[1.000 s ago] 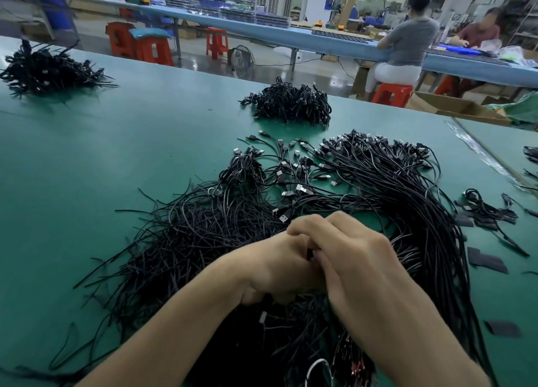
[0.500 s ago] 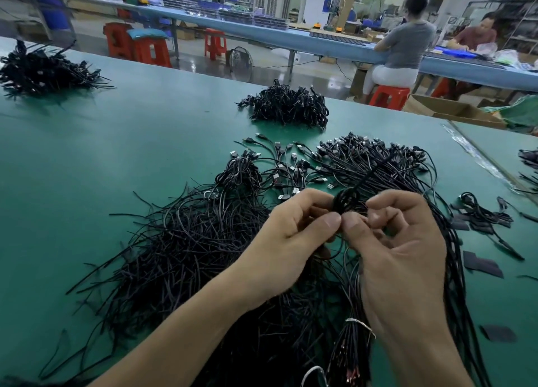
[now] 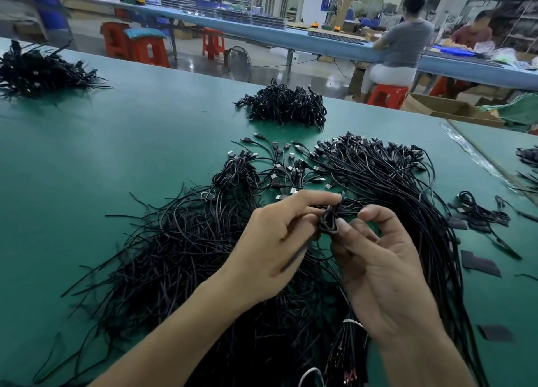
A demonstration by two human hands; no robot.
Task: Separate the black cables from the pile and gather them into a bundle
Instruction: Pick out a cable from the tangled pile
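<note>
1. A small coil of black cable (image 3: 329,220) was pinched by the left hand (image 3: 270,241) and the right hand (image 3: 378,264), which were held close together above the loose pile (image 3: 189,255) on the counter (image 3: 87,182).
2. The coil could spring open if either pinch were eased, as no tie was seen around it.
3. Strands trailing into the pile might be dragged up and snagged.
4. A heap of bundles (image 3: 285,104) was seen farther back and flat black scraps (image 3: 480,265) to the right, with the spread pile lying between.
</note>
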